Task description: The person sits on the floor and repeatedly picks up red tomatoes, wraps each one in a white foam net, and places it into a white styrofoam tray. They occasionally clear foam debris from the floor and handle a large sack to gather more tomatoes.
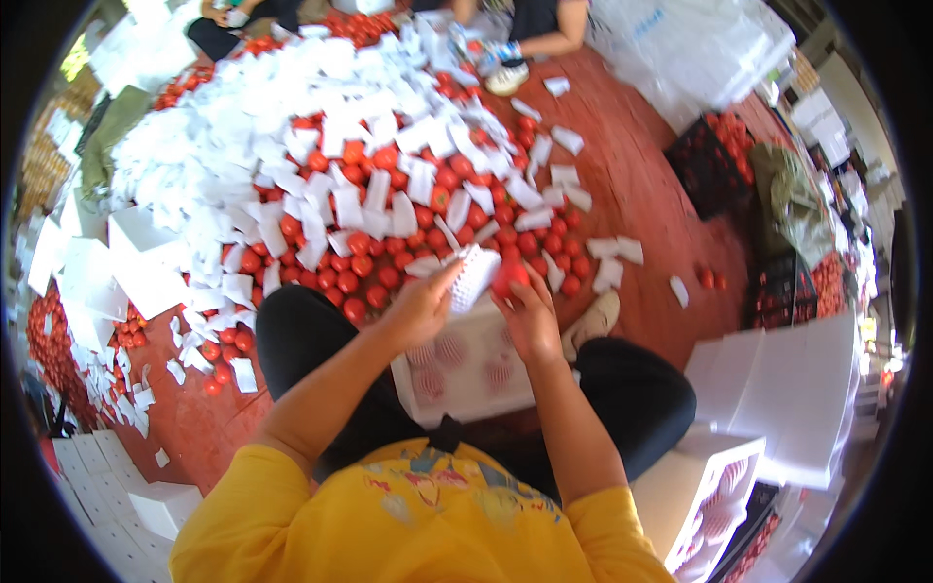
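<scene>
My left hand (425,304) grips a white foam net sleeve (474,277) at the middle of the view. Close to its right side, my right hand (532,313) holds a red tomato (509,280) in its fingers. Below both hands, between my legs, sits a white foam box (481,407) with several tomatoes in foam nets (450,350) inside. In front of me loose tomatoes (358,243) lie on the floor, with many flat white foam sleeves (348,207) strewn over and among them.
Black crates of tomatoes (703,171) stand at the right. White foam boxes (146,251) are at the left. An open box with netted tomatoes (692,503) is at the lower right. A co-worker's gloved hand (503,51) and another person's hands (219,14) show at the top.
</scene>
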Motion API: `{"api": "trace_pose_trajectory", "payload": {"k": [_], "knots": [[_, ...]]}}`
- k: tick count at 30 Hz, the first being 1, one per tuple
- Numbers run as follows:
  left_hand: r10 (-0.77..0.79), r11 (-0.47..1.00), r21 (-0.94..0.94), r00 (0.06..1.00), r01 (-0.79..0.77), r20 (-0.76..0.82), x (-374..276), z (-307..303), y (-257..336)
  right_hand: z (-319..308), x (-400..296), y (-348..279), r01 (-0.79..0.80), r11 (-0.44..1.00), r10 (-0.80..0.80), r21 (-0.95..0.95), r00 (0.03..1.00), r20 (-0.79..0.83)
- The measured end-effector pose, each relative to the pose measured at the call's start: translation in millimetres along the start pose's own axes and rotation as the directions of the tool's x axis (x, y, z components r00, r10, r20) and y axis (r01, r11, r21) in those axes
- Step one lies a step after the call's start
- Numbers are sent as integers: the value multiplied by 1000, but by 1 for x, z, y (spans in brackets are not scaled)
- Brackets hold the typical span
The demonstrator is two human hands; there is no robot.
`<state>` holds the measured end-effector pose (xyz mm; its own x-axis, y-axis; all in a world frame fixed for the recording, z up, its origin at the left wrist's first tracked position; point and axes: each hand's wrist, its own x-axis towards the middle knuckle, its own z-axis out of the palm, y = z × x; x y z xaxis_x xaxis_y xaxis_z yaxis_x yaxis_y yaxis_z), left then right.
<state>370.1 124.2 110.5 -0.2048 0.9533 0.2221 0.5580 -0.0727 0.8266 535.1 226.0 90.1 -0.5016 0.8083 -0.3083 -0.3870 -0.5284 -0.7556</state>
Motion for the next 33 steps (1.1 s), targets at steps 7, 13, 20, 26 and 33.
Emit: {"api": "trace_pose_trajectory", "payload": {"k": [7, 13, 20, 26, 33], "knots": [[-60, 991, 119, 996, 52, 59, 5, 9, 11, 7, -1, 26, -60, 946, 74, -318, 997, 34], [-66, 971, 235, 992, 39, 110, 7, 15, 9, 12, -6, 24, -138, 929, 164, -345, 985, 48], [-261, 651, -631, 905, 422, 336, 5, 36, -13, 2, 7, 15, -297, 834, 215, 465, 951, 222], [-280, 240, -898, 912, 369, 300, 10, 31, -16, -1, 3, 22, -298, 867, 240, 400, 952, 188], [-390, 646, -673, 914, 360, 114, 9, 37, -24, 1, -3, 27, -268, 926, 275, 265, 961, 10]]}}
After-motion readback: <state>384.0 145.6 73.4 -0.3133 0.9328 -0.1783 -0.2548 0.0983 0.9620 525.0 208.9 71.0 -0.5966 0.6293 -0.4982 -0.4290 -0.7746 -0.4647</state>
